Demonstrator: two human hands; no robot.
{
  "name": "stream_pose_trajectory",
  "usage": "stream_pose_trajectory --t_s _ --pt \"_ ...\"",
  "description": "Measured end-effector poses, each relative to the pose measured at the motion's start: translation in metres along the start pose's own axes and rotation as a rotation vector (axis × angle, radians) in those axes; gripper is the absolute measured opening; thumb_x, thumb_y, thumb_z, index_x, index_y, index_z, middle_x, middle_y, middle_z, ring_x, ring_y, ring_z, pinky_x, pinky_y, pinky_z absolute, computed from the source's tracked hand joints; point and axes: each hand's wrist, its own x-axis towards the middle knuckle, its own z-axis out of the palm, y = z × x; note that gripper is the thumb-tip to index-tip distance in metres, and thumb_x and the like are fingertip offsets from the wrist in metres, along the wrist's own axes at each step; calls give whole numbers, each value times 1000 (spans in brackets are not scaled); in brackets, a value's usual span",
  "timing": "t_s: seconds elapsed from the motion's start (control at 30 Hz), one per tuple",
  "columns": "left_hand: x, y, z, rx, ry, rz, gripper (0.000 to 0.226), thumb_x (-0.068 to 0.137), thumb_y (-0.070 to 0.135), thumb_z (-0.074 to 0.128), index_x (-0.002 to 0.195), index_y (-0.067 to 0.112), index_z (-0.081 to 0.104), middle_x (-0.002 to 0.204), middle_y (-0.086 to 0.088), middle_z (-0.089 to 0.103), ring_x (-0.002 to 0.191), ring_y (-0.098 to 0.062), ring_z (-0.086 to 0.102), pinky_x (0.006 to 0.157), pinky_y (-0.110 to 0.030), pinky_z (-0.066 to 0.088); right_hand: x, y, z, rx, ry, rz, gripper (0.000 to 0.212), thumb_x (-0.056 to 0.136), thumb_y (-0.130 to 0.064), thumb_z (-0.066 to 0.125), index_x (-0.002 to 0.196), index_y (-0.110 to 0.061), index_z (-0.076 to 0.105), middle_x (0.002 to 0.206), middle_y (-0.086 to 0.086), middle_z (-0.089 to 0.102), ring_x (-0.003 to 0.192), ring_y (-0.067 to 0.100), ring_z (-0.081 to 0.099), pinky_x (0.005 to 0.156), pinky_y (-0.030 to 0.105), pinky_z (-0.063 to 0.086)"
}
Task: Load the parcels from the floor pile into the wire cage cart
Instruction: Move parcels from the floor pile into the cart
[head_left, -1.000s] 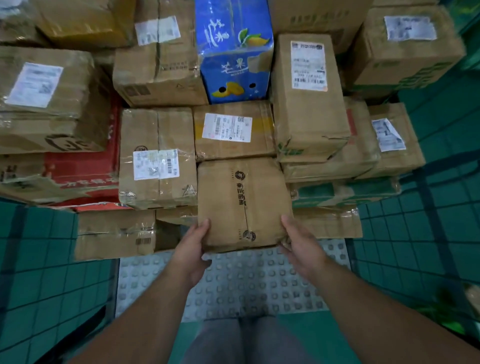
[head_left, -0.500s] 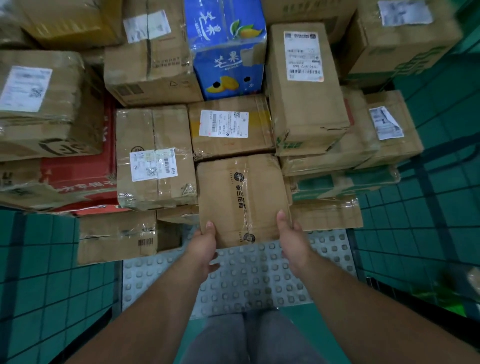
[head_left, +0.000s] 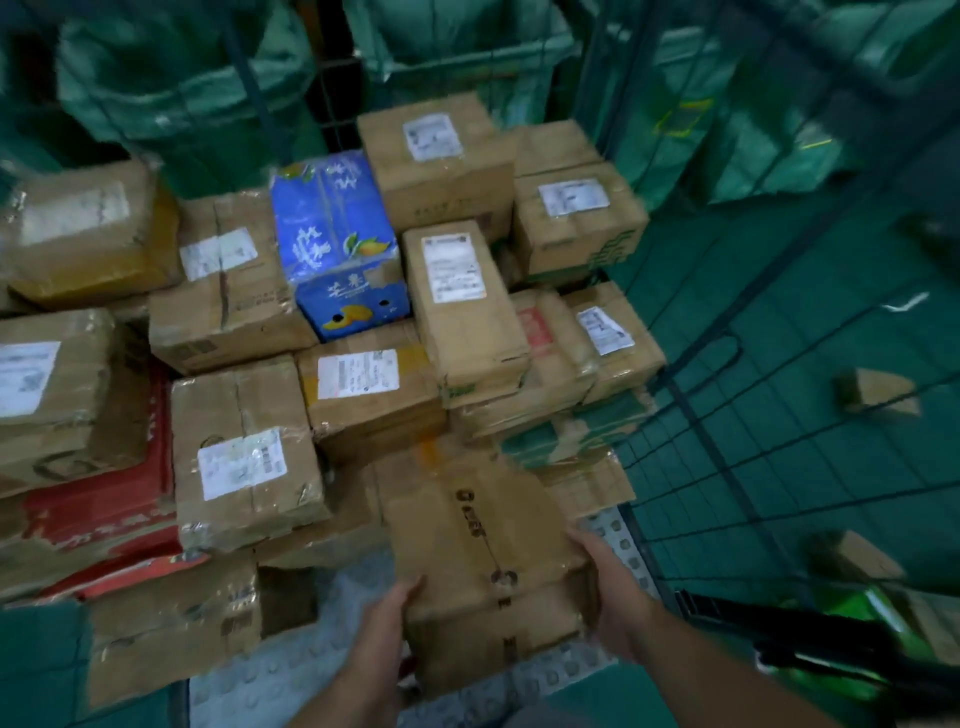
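At least fifteen brown cardboard parcels (head_left: 244, 457) are counted, the held parcel (head_left: 483, 561) included; an exact total cannot be told. One blue carton (head_left: 332, 228) and one red carton (head_left: 98, 509) are seen. Two small boxes (head_left: 875, 395) are seen apart at the right. Two hands are counted: left hand (head_left: 384, 618), right hand (head_left: 613, 587).

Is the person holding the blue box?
No, left hand and right hand grip a brown box; the blue box sits farther back.

Dim green floor (head_left: 841, 467), green sacks (head_left: 171, 88) behind
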Motion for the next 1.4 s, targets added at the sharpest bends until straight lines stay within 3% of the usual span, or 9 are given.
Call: stream_pose_trajectory --t_s 0.23,0.33,0.5,0.7,0.8,0.97,1.1,1.23,1.4 --pt "-53 8 112 211 -179 104 40 92 45 72 117 15 65 99 -11 74 84 -29 69 52 -33 55 -68 -3 -89 396 190 -169 47 101 -46 49 128 -10 66 107 20 75 99 39 68 75 45 57" --pt "-62 20 150 212 -249 238 50 86 39 79 121 16 53 112 -12 70 95 -31 69 63 -40 60 -88 -23 -110 508 230 -273 40 101 -45 51 121 -15 67 113 15 74 99 33 65 77 43 53" --pt "-63 42 184 66 -333 412 51 83 34 82 124 16 59 115 -13 73 102 -32 71 66 -37 60 -88 -76 -121 441 220 -348 44 91 -62 62 126 -37 60 125 -8 57 118 24 56 110 59 44" --pt "-60 89 214 -54 -278 489 31 93 35 71 119 22 59 117 -8 73 109 -31 67 95 -48 54 -56 -163 -96 430 96 -520 28 95 -48 66 117 -32 61 122 -7 58 117 20 55 89 48 54" --pt "-59 108 224 14 -191 478 25 97 47 63 118 33 61 114 -3 72 109 -29 65 101 -52 48 -21 -196 -86 388 74 -553 61 87 -42 77 139 -24 53 139 -1 58 120 18 57 86 42 54" --pt "-51 120 234 15 -118 475 24 102 47 57 124 40 57 116 -1 68 107 -25 65 98 -52 54 28 -220 -60 359 207 -553 114 65 -60 85 158 -36 22 159 1 39 140 26 45 116 55 39" --pt "-36 128 225 36 71 444 33 98 50 60 112 19 62 109 -10 67 99 -28 65 87 -42 59 57 -226 -31 323 190 -407 84 85 -57 71 154 -30 31 156 9 40 137 35 48 100 55 54" --pt "-42 148 214 -37 62 404 36 101 42 58 102 6 62 88 -8 67 76 -23 68 62 -33 57 75 -233 -17 332 266 -348 68 95 -58 56 153 -31 34 150 15 45 127 39 57 82 54 62" --pt "-29 171 197 93 -92 418 42 105 43 53 139 19 55 137 2 61 107 -19 61 94 -39 51 89 -244 -22 306 384 -390 67 94 -71 45 145 -27 46 133 12 57 112 37 64 86 51 62"
